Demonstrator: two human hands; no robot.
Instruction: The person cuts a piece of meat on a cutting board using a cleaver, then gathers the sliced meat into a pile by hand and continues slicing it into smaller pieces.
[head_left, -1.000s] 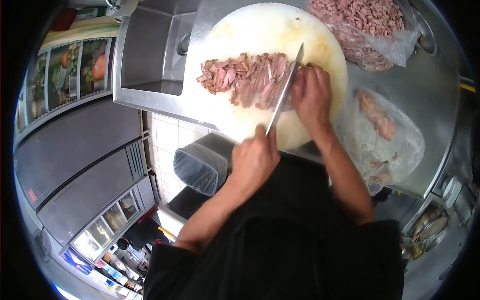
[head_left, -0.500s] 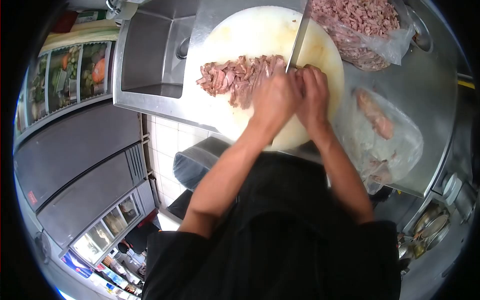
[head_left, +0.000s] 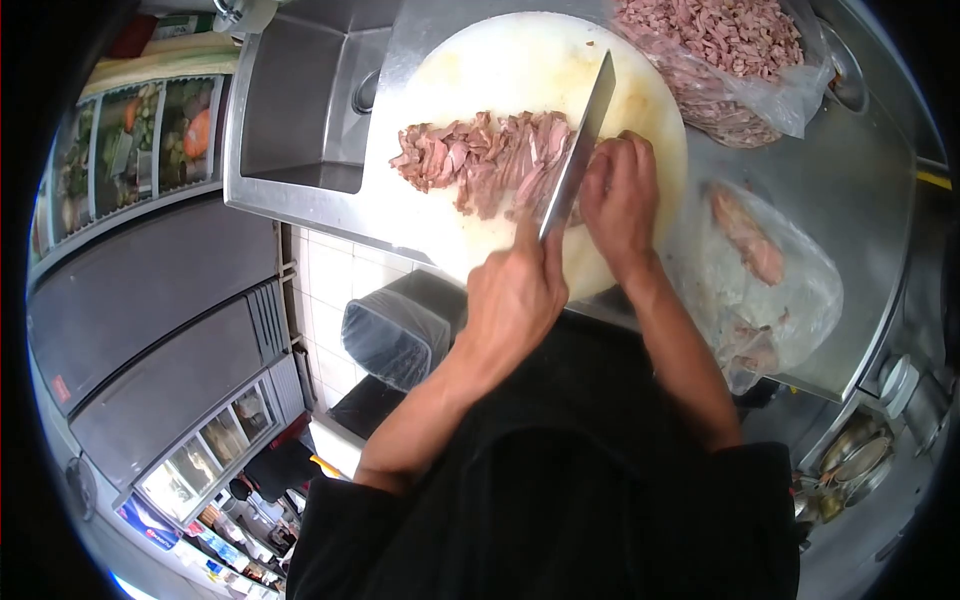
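My left hand (head_left: 512,292) is closed around the handle of a large knife (head_left: 590,125), its long blade slanting up and to the right over a round white cutting board (head_left: 500,65). Left of the blade lies a row of sliced cooked meat (head_left: 485,155). My right hand (head_left: 622,195) rests just right of the blade with fingers curled down on the board. The piece of meat under those fingers is mostly hidden by hand and knife.
A plastic bag of chopped meat (head_left: 715,50) sits at the upper right. Another clear bag (head_left: 805,290) with a meat piece (head_left: 748,238) lies right of the board. A steel sink (head_left: 300,110) is at left, a lined bin (head_left: 400,335) below. A person (head_left: 280,470) stands in the background.
My left hand has drawn the knife back toward my body and slightly left, so more of the blade shows over the slices. My right hand stays nearly in place.
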